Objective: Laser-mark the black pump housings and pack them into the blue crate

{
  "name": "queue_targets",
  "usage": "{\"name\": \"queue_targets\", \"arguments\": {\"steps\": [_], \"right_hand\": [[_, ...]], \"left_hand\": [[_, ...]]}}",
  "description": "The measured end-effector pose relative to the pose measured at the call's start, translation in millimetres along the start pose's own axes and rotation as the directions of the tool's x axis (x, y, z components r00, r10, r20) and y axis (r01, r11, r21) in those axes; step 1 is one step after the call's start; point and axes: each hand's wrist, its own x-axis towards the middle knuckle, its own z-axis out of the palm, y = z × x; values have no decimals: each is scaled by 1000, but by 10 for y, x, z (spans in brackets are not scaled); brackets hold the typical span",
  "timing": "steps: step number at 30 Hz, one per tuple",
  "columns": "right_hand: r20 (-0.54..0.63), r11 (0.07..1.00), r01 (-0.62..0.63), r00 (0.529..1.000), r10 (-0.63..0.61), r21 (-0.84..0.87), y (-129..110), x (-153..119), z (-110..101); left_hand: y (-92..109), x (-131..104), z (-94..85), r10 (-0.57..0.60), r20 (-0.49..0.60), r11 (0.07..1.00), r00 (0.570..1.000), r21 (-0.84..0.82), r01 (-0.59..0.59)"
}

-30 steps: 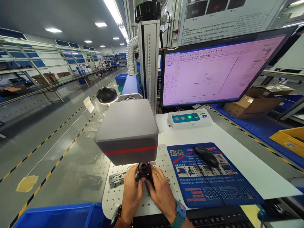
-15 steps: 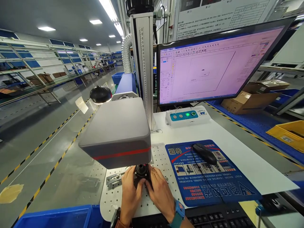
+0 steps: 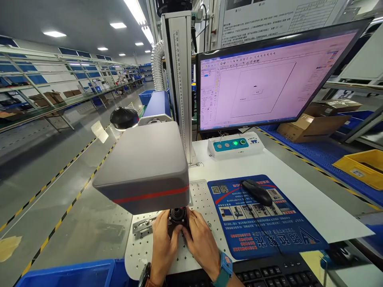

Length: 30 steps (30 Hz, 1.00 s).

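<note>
A black round part (image 3: pixel 177 215) with a ringed centre sits low on the perforated metal plate (image 3: pixel 143 251), just under the front edge of the grey machine head (image 3: pixel 143 163). My left hand (image 3: pixel 164 243) wraps its left side and my right hand (image 3: pixel 202 241) its right side, both thumbs meeting at the near edge. The fingertips on the far side are partly hidden by the part and the machine head. A slotted metal bar (image 3: pixel 143 225) lies on the plate, left of my left hand.
Right of the plate are a blue mouse mat (image 3: pixel 239 235) with a black mouse (image 3: pixel 256 193), and a keyboard (image 3: pixel 269 275) at the near edge. Behind stand a monitor (image 3: pixel 269 87) and a button box (image 3: pixel 236 144). A blue bin (image 3: pixel 68 275) is at lower left.
The whole view has shifted slightly. Both hands keep the same hold on the black part, with no clear movement on the plate.
</note>
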Motion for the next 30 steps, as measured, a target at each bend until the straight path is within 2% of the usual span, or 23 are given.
{"name": "queue_targets", "arguments": {"steps": [9,30], "right_hand": [[20,999,-28,999,28,-19,23,-39,30],[34,999,-45,998,46,-14,11,-29,29]], "left_hand": [[-44,-12,9,-50,12,999,999,-18,50],[-39,-5,1,-36,29,999,999,-8,36]]}}
